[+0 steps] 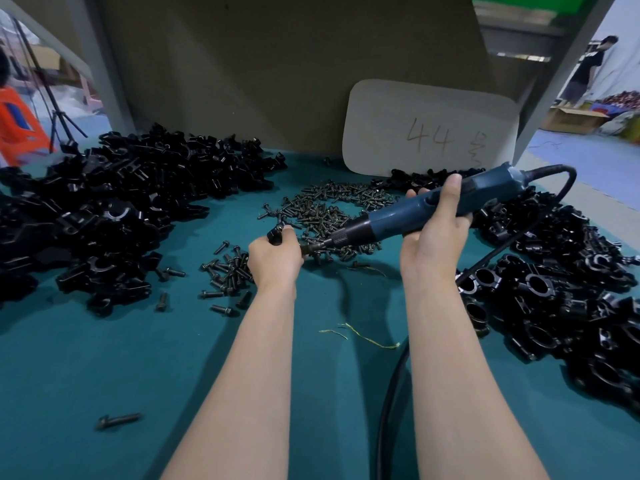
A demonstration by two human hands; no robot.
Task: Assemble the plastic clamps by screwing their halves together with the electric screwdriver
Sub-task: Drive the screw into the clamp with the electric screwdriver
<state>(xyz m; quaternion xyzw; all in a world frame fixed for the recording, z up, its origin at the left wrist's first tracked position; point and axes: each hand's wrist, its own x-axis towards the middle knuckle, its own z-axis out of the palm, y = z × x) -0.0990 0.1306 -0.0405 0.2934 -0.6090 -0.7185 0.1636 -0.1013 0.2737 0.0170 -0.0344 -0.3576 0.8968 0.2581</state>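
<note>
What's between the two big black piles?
Head view: a heap of screws, the left hand gripping a clamp, the right hand holding the screwdriver.

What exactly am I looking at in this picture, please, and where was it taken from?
There is no machine here. The single picture comes from a camera worn on a person's head, looking down at their bare arms. The left hand grips a black clamp. The right hand holds a blue electric screwdriver, with its tip pointed at that clamp. On the green table lie loose clamp parts on the left, screws in the middle, and what look like assembled clamps on the right. A white card marked 44 leans at the back, and the tool's cable trails across the table.
</note>
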